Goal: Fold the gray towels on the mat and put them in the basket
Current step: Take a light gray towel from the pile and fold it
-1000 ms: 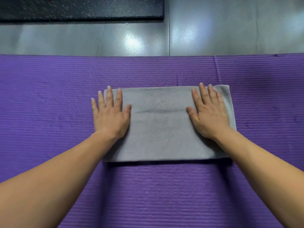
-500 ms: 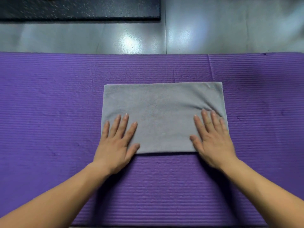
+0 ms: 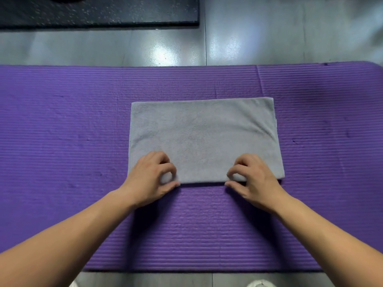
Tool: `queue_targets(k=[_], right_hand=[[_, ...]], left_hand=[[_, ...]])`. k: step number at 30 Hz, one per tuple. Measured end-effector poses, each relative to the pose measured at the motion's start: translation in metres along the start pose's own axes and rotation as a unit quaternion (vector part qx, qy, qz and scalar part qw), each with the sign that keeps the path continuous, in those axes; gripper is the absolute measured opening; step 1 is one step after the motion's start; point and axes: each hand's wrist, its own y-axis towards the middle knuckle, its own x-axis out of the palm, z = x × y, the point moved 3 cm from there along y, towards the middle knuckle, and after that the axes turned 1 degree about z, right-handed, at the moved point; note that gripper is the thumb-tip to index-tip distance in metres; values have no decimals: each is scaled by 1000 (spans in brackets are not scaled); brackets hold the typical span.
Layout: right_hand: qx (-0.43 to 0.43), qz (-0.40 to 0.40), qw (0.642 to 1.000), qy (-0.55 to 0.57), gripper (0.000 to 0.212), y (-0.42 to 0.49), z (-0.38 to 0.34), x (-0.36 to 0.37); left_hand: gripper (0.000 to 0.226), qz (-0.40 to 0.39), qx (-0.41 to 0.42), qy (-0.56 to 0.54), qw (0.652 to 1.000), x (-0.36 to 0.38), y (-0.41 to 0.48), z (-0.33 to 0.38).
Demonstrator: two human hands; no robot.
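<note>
A gray towel (image 3: 204, 133), folded into a flat rectangle, lies in the middle of the purple mat (image 3: 62, 131). My left hand (image 3: 152, 177) pinches the towel's near edge toward its left corner, fingers curled on top and thumb at the edge. My right hand (image 3: 252, 179) pinches the same near edge toward the right corner in the same way. No basket is in view.
Glossy gray floor tiles (image 3: 269, 38) lie beyond the mat. A black speckled mat (image 3: 99, 11) lies at the far left. A strip of floor shows below the purple mat's near edge, with white shapes at the frame's bottom edge.
Both hands slid from the towel's far part to its near edge. Their flat fingers have curled and now pinch that edge.
</note>
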Motion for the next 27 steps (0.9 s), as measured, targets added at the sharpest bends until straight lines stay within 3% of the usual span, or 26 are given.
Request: queue_targets(k=[14, 20, 27], right_hand=[[22, -6, 1000, 16, 30, 2, 7, -2], [10, -9, 1000, 25, 32, 7, 1, -11], [14, -23, 999, 43, 34, 15, 4, -20]], left_hand=[[31, 0, -30, -28, 999, -2, -2, 0], [44, -9, -53, -35, 998, -2, -6, 4], [28, 3, -67, -69, 995, -11, 3, 4]])
